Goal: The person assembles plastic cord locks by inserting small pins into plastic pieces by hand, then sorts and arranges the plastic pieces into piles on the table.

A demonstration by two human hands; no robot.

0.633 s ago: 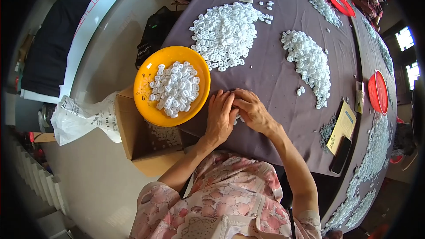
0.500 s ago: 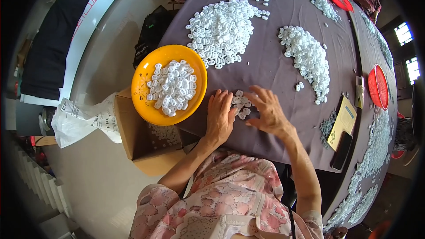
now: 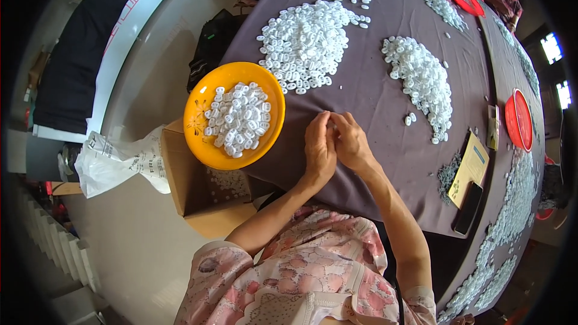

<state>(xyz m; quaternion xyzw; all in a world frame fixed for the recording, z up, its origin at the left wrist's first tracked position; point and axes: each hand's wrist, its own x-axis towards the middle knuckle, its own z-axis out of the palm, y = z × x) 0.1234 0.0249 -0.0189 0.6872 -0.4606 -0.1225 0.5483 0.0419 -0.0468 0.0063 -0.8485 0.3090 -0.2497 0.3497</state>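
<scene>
My left hand (image 3: 320,149) and my right hand (image 3: 351,142) are pressed together over the near part of the table, fingers curled inward and fingertips meeting. Whatever lies between the palms is hidden. Just left of them, a yellow plate (image 3: 198,93) holds a heap of small white oval plastic pieces (image 3: 238,119) with two holes each. Beyond the plate spreads a large pile of the same white pieces (image 3: 304,42). A second, curved pile of white pieces (image 3: 421,81) lies to the right of my hands, with a couple of loose ones near it.
An open cardboard box (image 3: 180,186) with white pieces inside stands below the plate, next to a white plastic bag (image 3: 120,165). To the right are a dark phone (image 3: 468,207), a yellowish card (image 3: 469,165), a grey tangle (image 3: 448,176) and a red basket (image 3: 519,120). Another person (image 3: 503,3) sits far right.
My hands were apart with fingers spread around a small cluster of white pieces. They have come together and closed, and that cluster no longer shows on the cloth.
</scene>
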